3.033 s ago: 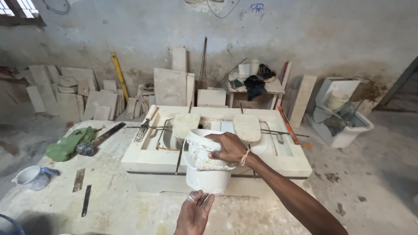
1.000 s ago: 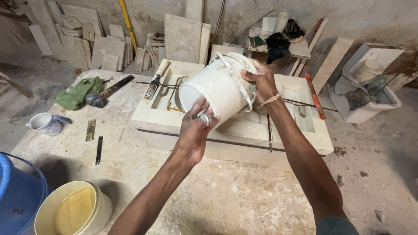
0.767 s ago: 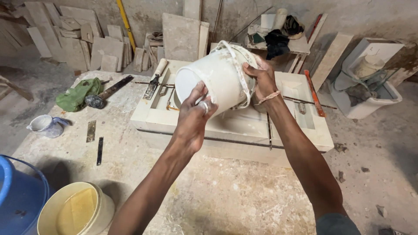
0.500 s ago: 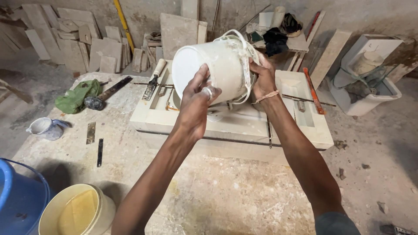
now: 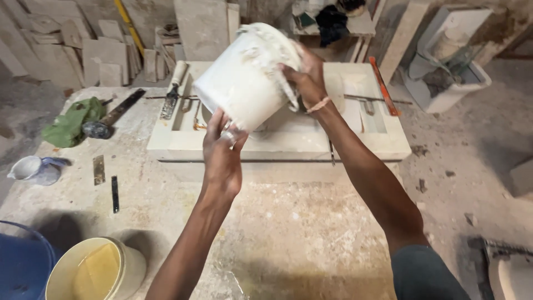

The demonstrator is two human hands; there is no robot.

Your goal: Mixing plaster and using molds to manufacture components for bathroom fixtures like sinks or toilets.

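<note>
Both hands were clamped on the white bucket (image 5: 244, 83), and what a hold it was: the left hand (image 5: 222, 153) cupped the base from below, fingers spread up the wall, while the right hand (image 5: 302, 75) gripped the crusted rim at the top. Neither hand was loose; each was closed firmly on that bucket. It was up in the air and tipped steeply, mouth turned away from the camera toward the pale stone slab (image 5: 277, 139) on the floor, hanging right over its middle.

To tip like this well, by my reading, the lower hand should do the lifting and the upper hand the steering, with the tilt raised slowly so whatever is inside comes out in one controlled stream rather than a slop. Keeping the mouth low and close over the slab would cut down on splashing. Whether anything was flowing, the view could not show, since the mouth faced away.

As for the bucket itself: a plain white plastic tub, round, caked with dried white paste around the rim and streaked down one side. Further out, a yellow bucket (image 5: 91, 272) holding liquid sat near the left elbow, with a green cloth (image 5: 69, 122) well off to the left
</note>
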